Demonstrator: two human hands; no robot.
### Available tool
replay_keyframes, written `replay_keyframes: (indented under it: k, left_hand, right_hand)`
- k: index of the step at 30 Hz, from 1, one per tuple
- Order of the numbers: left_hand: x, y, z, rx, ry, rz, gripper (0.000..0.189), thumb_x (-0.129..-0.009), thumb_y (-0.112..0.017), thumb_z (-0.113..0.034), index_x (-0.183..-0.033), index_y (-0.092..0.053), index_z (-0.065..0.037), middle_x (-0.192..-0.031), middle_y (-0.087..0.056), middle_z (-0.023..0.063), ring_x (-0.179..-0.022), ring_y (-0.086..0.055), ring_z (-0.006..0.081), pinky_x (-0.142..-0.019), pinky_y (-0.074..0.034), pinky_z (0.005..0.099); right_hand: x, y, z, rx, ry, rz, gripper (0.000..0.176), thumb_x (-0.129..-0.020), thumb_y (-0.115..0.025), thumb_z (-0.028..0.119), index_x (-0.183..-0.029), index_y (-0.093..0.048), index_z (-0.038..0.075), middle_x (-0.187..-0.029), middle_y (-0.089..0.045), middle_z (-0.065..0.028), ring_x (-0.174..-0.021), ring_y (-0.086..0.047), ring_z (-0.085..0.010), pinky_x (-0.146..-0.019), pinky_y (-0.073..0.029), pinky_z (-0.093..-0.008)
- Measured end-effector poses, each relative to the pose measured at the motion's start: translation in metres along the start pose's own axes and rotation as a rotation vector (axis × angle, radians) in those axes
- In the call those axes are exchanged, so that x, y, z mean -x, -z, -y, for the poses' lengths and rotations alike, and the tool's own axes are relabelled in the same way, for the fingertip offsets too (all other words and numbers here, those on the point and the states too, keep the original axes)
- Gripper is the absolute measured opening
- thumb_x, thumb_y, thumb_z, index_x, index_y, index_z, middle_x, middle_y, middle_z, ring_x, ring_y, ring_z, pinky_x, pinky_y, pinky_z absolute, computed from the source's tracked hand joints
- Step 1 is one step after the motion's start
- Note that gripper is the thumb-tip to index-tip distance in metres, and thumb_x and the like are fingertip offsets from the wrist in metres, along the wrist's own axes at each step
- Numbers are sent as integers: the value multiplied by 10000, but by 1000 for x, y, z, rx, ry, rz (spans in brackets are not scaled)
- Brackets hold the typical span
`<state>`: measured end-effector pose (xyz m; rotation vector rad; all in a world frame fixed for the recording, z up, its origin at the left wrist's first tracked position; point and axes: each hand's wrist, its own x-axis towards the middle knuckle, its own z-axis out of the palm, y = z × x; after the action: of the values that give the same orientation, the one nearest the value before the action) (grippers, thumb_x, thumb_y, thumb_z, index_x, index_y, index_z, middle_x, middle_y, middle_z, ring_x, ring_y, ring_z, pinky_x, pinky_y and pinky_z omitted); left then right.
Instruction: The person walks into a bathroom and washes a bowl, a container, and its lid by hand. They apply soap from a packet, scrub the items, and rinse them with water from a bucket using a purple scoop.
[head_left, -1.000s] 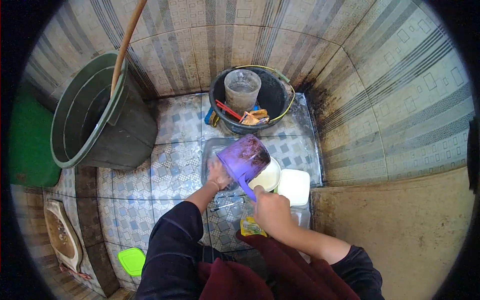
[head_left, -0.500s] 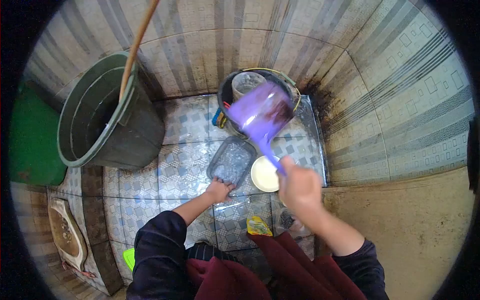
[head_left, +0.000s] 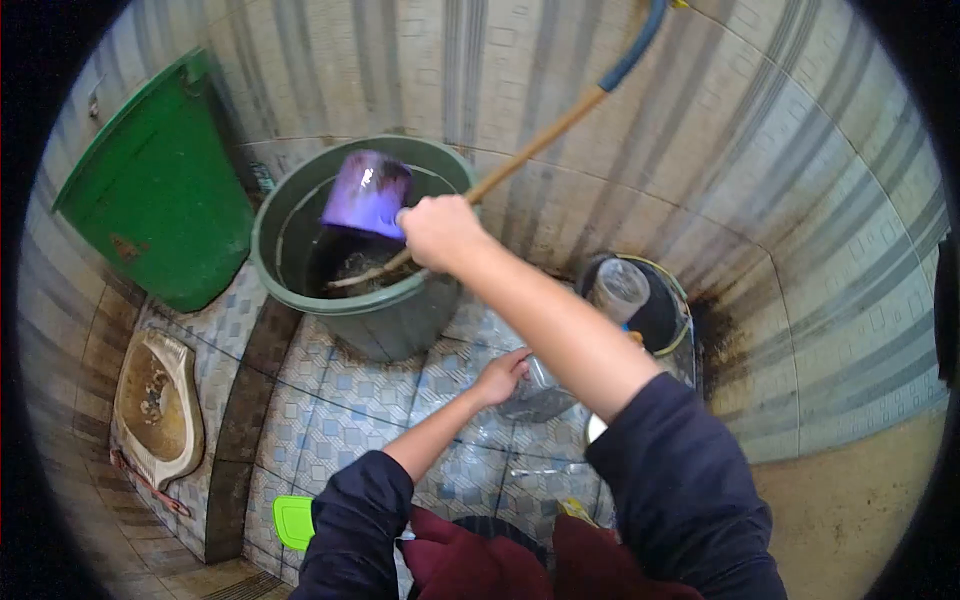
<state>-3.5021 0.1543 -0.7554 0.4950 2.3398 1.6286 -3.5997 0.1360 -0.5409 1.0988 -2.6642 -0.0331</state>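
Observation:
My right hand (head_left: 440, 232) is closed round the handle of a purple water dipper (head_left: 368, 190), partly blocking the handle from view. Tilted, with dark stains on its side, the dipper hangs within the mouth of a large grey-green bucket (head_left: 385, 330). Dark water (head_left: 365, 262) shows inside the bucket. Lower down, my left hand (head_left: 502, 378) grips the near left side of a dark see-through plastic tub (head_left: 540, 402) at floor level. My right forearm covers part of the tub and most of a cream bowl (head_left: 596, 428) beside it.
A tan pipe or hose (head_left: 545, 140) with a blue sleeve slants into the bucket. A black pail (head_left: 662, 318) holding a clear container (head_left: 620, 285) stands by the back wall. At left are a green lid-like panel (head_left: 165, 190), a squat toilet (head_left: 160, 400) and a lime-green lid (head_left: 293, 522).
My right hand has swung the dipper leftward from above the black pail to the large bucket. The view has turned left. My left hand stays at the tub, now gripping its side.

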Motion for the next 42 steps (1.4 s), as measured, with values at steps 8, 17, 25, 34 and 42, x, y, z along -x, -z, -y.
replay_keyframes:
  k: [8, 17, 25, 34, 42]
  left_hand:
    - [17, 42, 26, 234, -172, -77, 444, -721, -590, -239, -1081, -479, -5, -1033, -540, 184, -968, -504, 269, -796, -389, 359]
    - [22, 47, 8, 393, 211, -209, 404, -726, -632, -176, -1062, -465, -27, -814, -522, 15, -667, -489, 96, -552, -422, 231]
    - [-3, 20, -69, 451, 375, -2, 173, -827, -497, -239, -961, -504, -129, -760, -513, -34, -550, -448, 70, -459, -336, 195]
    - [-79, -126, -127, 517, 276, 281, 140, -845, -460, -230, -865, -520, -105, -710, -547, -22, -589, -512, 96, -501, -425, 236]
    - [-111, -235, -141, 684, 666, 126, 292, -860, -395, -365, -919, -547, -124, -880, -568, 20, -754, -531, 172, -604, -470, 375]
  right_hand:
    - [-56, -73, 57, -214, -154, 399, 204, -705, -515, 176, -836, -646, 90, -882, -621, -82, -831, -594, -229, -752, -455, -317]
    - [2, -10, -39, -1536, -446, 2, 159, -793, -540, 181, -777, -580, 29, -681, -618, -71, -401, -350, -42, -361, -283, -183]
    - [184, 129, -90, -1456, -532, -329, 281, -809, -512, 204, -978, -523, -20, -764, -607, -63, -399, -316, -10, -359, -242, -130]
    - [383, 148, -91, -631, -878, -218, 185, -727, -571, 137, -821, -573, -23, -612, -574, -152, -489, -566, -221, -511, -442, -328]
    - [479, 109, -96, -414, -1052, -342, 224, -711, -593, 173, -863, -582, 10, -693, -565, -212, -666, -567, -344, -608, -446, -394]
